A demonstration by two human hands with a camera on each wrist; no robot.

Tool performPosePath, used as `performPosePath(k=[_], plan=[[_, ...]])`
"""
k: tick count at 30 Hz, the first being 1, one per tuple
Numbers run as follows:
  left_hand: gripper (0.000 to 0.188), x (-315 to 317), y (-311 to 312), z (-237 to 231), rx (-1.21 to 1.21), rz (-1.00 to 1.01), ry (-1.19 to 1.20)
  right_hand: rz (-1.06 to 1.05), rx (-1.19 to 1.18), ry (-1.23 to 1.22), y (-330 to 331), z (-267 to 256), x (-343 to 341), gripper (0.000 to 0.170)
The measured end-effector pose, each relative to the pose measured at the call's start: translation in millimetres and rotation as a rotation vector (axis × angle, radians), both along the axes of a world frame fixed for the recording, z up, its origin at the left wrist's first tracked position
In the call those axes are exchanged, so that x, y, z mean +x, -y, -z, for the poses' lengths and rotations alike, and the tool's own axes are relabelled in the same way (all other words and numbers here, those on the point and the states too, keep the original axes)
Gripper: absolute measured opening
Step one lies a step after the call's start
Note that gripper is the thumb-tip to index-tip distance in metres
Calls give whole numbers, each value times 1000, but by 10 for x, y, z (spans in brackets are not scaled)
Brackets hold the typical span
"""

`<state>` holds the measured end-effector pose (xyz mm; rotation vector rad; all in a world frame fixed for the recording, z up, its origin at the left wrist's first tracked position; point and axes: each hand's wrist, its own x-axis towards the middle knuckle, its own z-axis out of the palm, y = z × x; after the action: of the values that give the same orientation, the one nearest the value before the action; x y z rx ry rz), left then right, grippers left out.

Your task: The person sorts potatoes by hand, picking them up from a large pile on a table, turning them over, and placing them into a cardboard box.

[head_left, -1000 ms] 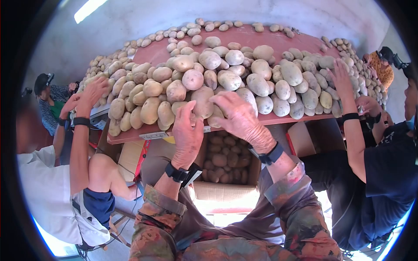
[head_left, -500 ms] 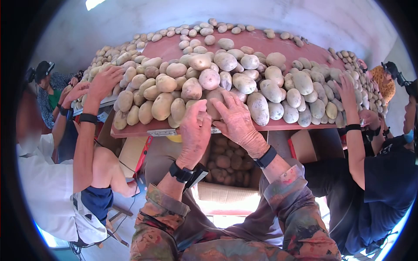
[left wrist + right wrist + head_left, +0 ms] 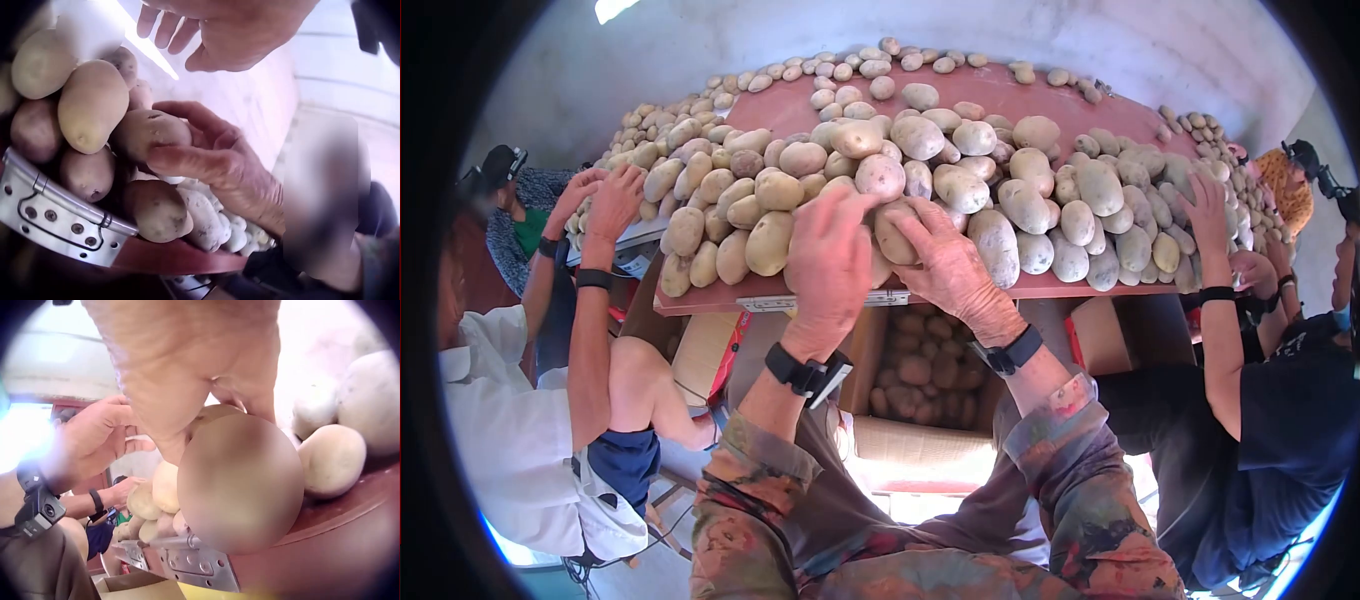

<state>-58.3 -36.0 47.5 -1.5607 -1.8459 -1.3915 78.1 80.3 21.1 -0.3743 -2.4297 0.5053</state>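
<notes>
right wrist view: right hand (image 3: 194,365) grips a potato (image 3: 147,131); left hand (image 3: 90,440) relaxed, camera (image 3: 41,514) lettering unreadable.

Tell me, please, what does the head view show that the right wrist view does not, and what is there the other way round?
Only the head view: the person in a dark shirt at the right, and the potatoes inside the box under the table.

Only the right wrist view: the round lens of the left-wrist camera; the head view shows this camera without its lens.

Both: the left hand, the right hand with a potato in its grip, and the table edge with metal plates.
</notes>
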Motion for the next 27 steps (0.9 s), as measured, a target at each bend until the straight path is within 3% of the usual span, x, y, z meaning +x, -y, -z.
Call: performPosePath(k=[1,4,14,18,22,27], plan=[[40,28,-48,-45,-83,4,-283,-22,-58,5,-12,-21,17,69],[41,27,-268,106,-154,-68,-470,-25,-106,-20,-42,-72,58,65],[43,-136,-237,174,-230,-56,-338,10,-112,-11,-312,17,144,65],[44,-140,-189,208,-255,-68,-336,33,-217,38,-251,-18,139,64],[47,-133,-213,243,-262,-93,-394,90,-153,57,-138,16,42,65],[49,-124,-228,239,-269,-83,-426,-1,-220,-153,-251,54,75,57]])
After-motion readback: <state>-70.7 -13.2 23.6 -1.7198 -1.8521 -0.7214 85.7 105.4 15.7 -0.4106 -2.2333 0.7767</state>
